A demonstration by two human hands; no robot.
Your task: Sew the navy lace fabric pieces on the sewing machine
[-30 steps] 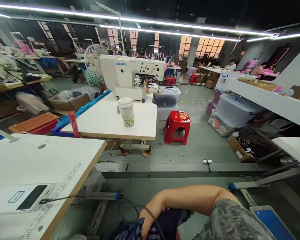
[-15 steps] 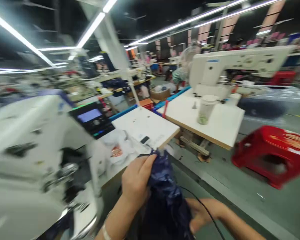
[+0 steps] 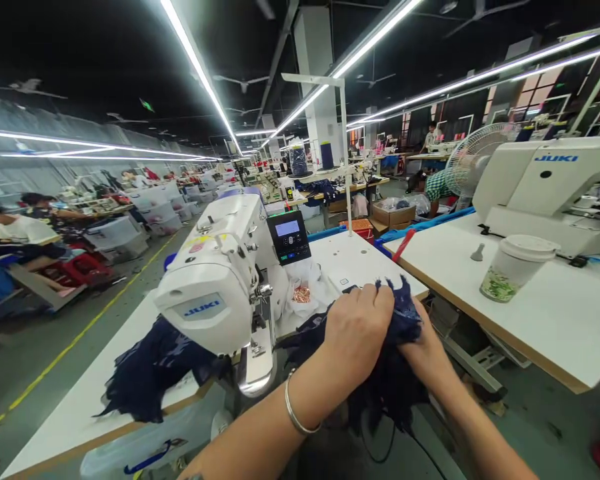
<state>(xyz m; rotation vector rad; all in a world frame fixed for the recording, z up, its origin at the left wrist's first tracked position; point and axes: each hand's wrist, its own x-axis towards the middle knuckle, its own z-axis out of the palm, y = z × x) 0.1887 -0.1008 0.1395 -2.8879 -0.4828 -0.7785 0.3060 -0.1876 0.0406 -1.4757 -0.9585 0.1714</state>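
Note:
A bundle of dark navy fabric pieces [image 3: 387, 390] with ragged edges hangs between my two hands at the table's front edge. My left hand [image 3: 357, 320], with a silver bangle at the wrist, has its fingers closed over the bundle's top. From the right side, my right hand [image 3: 423, 340] grips the same bundle, its fingertips partly hidden behind the cloth. To their left stands a white JUKI sewing machine [image 3: 210, 287] with a lit control panel [image 3: 289, 238]. More navy fabric [image 3: 150, 370] lies on the table left of the machine head.
Copper-coloured small parts [image 3: 301, 295] lie in a white plastic bag beside the machine. On the right-hand table [image 3: 545, 320] are a lidded paper cup [image 3: 515, 270] and another JUKI machine [image 3: 545, 180]. A clear bin [image 3: 155, 447] sits below the left table edge. Thin black cables hang under my hands.
My view has swung left, bringing the near machine into full sight. The fabric bundle is now up by the table edge, and my right hand has moved up to grip its upper end.

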